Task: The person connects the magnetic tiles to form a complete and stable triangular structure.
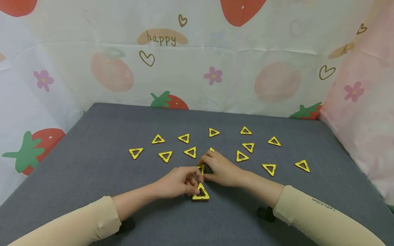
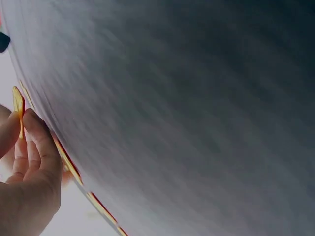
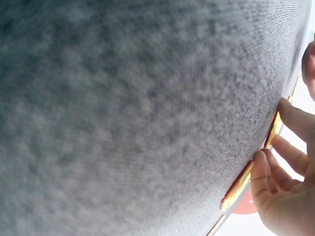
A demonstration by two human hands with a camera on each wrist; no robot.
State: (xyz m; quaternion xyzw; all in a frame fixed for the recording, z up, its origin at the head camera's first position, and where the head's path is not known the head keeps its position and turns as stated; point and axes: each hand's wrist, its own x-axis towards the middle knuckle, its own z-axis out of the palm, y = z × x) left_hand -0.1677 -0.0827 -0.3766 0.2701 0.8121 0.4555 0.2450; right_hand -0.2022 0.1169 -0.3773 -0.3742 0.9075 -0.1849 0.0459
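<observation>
Many small yellow triangle frames lie scattered on a grey table [image 1: 101, 153]. My two hands meet near the table's middle. One yellow triangle [image 1: 201, 168] stands between them; my left hand [image 1: 193, 181] pinches it, with thumb and finger on the triangle [image 2: 18, 105] in the left wrist view. My right hand [image 1: 207, 168] curls over the same piece from the right, fingertips on its yellow edge [image 3: 274, 129]. A second triangle [image 1: 200, 193] lies flat just below my left fingers. Another triangle [image 1: 211, 149] peeks out behind my right hand.
Loose triangles spread in an arc beyond the hands, from the far-left one [image 1: 135, 152] to the far-right one [image 1: 303, 165]. A strawberry-print cloth [image 1: 197, 61] walls the back and both sides. Two dark wrist mounts [image 1: 265, 213] sit under the sleeves.
</observation>
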